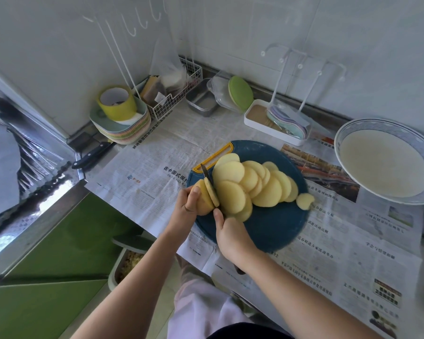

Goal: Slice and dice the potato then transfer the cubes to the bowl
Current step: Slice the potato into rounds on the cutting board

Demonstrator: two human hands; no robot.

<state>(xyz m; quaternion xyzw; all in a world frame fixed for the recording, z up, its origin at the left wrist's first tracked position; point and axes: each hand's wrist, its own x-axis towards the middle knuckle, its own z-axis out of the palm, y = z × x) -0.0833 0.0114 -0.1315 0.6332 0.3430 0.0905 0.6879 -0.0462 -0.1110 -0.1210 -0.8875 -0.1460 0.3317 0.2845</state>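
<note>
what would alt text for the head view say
Two hands slice a potato on a round blue cutting board: the left hand steadies the potato end, the right hand works a knife. Overlapping slices cover the board; a bowl sits right.

Home kitchen: tiled walls (59, 57), stacked plates (123, 128) (newspaper-covered counter (157, 152)).

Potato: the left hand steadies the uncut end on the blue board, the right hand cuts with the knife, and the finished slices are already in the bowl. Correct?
Not quite. The head view shows the slices fanned out on the board, not in the bowl, which sits apart to the right. The rest holds: the left hand steadies the potato and the right hand works the knife.
</note>
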